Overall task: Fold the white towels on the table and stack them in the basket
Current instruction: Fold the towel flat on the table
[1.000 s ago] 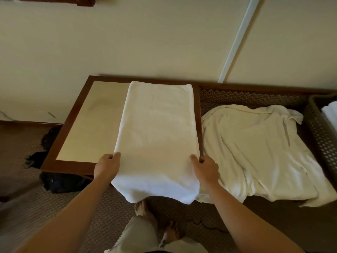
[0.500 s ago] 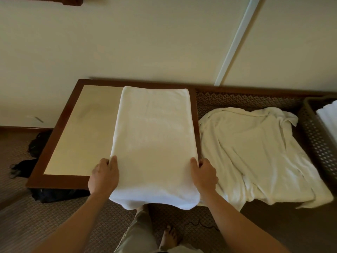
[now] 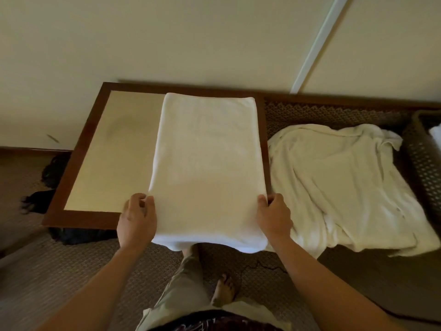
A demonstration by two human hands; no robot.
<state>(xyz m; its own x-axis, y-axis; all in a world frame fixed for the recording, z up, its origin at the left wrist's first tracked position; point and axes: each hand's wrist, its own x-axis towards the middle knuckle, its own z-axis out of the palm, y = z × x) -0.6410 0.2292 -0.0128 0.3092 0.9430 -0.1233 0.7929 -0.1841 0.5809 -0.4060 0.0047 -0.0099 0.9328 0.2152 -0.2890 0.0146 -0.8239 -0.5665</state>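
towel: long white terry towel [image 3: 205, 168], folded into a strip, lies on the dark-framed tan bench [image 3: 112, 149], near end drooping over the front edge.
left hand [image 3: 137, 220]: we pinch its near left edge.
right hand [image 3: 274, 217]: we pinch the near right edge.
handling: soft, light, limp; we judge a corner grip best, or it sags.
pending: crumpled cream towel [image 3: 338, 187] beside it; dark perforated basket [image 3: 422, 158] far right.
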